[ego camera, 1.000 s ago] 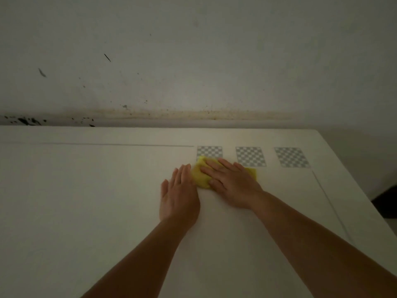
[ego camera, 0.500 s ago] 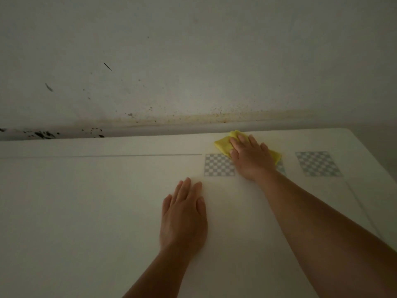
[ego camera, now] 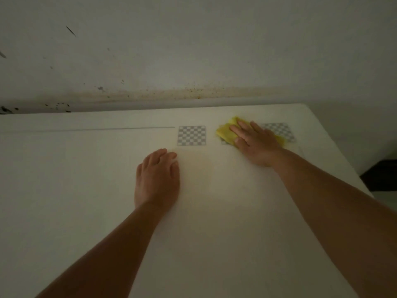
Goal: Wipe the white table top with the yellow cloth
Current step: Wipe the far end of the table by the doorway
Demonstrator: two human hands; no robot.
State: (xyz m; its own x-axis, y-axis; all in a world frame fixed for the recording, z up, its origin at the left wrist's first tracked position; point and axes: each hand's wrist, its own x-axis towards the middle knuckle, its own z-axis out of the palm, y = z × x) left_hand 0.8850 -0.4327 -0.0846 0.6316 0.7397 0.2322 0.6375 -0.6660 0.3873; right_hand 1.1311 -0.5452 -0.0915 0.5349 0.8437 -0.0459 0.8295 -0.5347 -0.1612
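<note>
The right hand (ego camera: 254, 145) lies palm down on the yellow cloth (ego camera: 227, 131), fingers stretched forward and held close together, pressing the cloth flat against the white table top (ego camera: 86, 190) rather than pinching it. The cloth sits near the far edge of the table top, toward its far right corner, bunched into a loose fold; one lobe sticks out beyond the fingertips on the far left side of the hand, and a narrow yellow strip shows past the hand on the right. It covers most of the middle checkered square (ego camera: 224, 142), of which only a small corner shows just under the cloth's near left edge. The left checkered square (ego camera: 191, 135) lies fully uncovered just beside the cloth, between the cloth and the end of a thin dark line (ego camera: 96, 129) that runs parallel to the far edge. The right checkered square (ego camera: 279, 131) shows partly beyond the right hand's knuckles. The left hand (ego camera: 158, 179) rests flat on the bare table top nearer the middle, fingers together and slightly curled at the tips, holding nothing, just near of the left checkered square and well apart from the cloth. Behind the far edge rises a stained wall (ego camera: 193, 50), with a brownish band low along it.
</note>
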